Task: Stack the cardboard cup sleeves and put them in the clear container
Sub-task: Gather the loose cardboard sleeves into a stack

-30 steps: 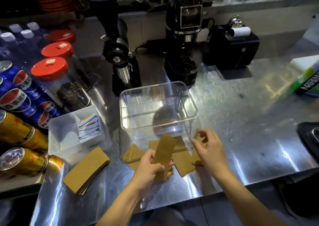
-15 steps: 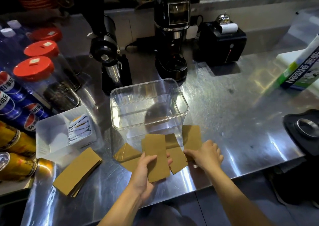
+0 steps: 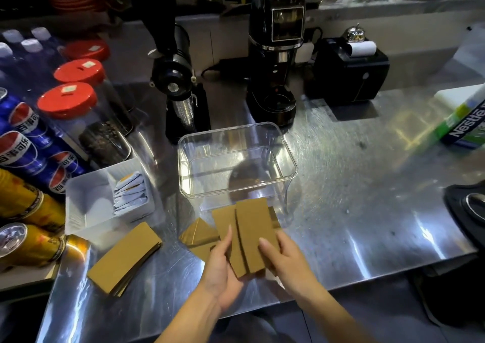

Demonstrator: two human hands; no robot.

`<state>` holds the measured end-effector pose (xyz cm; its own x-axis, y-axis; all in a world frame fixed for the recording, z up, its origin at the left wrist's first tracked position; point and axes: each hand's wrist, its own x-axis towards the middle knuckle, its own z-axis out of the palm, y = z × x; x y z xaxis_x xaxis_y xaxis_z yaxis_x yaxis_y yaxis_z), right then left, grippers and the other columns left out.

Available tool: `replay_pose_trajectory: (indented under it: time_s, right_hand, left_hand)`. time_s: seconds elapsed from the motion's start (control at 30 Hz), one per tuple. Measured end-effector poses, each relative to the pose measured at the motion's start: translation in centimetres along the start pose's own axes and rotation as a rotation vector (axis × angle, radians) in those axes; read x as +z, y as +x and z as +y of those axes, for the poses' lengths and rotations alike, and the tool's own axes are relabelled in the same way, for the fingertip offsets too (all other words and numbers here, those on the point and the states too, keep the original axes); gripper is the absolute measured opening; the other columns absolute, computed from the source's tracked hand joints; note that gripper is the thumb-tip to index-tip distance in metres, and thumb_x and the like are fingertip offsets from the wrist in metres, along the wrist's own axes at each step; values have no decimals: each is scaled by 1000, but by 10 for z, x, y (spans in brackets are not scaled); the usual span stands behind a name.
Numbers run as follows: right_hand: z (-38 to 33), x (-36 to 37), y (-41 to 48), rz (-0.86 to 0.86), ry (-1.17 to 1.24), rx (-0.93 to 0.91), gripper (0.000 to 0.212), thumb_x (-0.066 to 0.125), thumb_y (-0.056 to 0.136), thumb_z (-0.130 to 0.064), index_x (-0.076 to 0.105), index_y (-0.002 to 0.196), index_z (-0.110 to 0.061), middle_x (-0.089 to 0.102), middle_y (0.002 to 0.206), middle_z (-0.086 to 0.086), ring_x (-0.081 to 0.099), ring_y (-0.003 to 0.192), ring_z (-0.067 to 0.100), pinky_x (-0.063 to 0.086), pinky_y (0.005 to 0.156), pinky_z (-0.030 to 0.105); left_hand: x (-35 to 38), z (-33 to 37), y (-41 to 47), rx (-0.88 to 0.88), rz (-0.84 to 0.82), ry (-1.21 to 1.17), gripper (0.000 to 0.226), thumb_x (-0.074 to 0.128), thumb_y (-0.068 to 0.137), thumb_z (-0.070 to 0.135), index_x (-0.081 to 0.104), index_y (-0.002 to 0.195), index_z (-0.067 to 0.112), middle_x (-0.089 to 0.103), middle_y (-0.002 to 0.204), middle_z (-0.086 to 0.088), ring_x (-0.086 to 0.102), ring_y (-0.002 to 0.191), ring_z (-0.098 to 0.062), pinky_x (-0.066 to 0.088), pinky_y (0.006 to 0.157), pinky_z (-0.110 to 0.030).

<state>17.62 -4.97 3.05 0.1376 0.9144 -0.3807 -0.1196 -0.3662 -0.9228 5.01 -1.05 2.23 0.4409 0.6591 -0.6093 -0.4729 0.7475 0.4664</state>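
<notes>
Head view, lower centre: left hand [image 3: 220,269] and right hand [image 3: 284,260] each closed on a flat brown cardboard sleeve [image 3: 253,235], the two sleeves overlapping. Clear rectangular plastic container [image 3: 237,143] empty, just behind. Second sleeve stack [image 3: 124,257] lower left on the steel desk [image 3: 354,198].

Clear container [image 3: 237,143] open-topped, unobstructed

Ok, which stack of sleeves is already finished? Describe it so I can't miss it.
Start at the clear container mid-counter, then go left to the white tray of sachets. Just in front lies a neat brown sleeve stack, untouched, unlike the sleeves in the hands.
</notes>
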Motion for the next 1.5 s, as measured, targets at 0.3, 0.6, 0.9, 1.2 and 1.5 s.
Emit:
replay_pose_trajectory:
  time_s: [0.3,0.6,0.9,1.2,1.5]
  right_hand:
    - [-1,7,3,198,-577,-108,28,61,81,-45,55,90,-20,62,89,-1,58,80,12,49,71,29]
    - [9,-7,22,411,-1066,118,70,72,62,-58,48,107,-10,51,114,8,46,110,26,37,93,35]
    - [3,-23,27,333,-575,150,30,69,78,-24,40,80,-19,60,76,3,60,65,22,52,62,42]
    - [-9,1,15,266,58,-25,22,71,75,-2,51,85,-9,66,59,2,64,57,12,48,51,20]
    - [-2,35,14,193,-233,-60,18,74,73,-10,60,81,-17,59,75,-1,53,68,13,46,60,14]
  left_hand:
    - [-6,9,-8,5,136,20,51,67,72,17,58,119,0,59,124,-29,56,112,-41,42,97,-63]
    - [-18,19,-12,150,183,37,42,66,73,14,58,114,7,76,85,-14,72,73,-30,58,52,-44]
    - [-20,22,-13,170,232,-9,32,58,86,12,57,118,9,71,102,-14,68,89,-27,58,53,-37]
    - [-19,23,-14,36,142,-125,34,51,86,6,55,120,3,69,108,-24,65,97,-40,57,63,-53]
    - [-24,23,-17,-51,-68,-210,41,55,63,2,68,102,-5,69,104,-28,68,89,-40,57,76,-53]
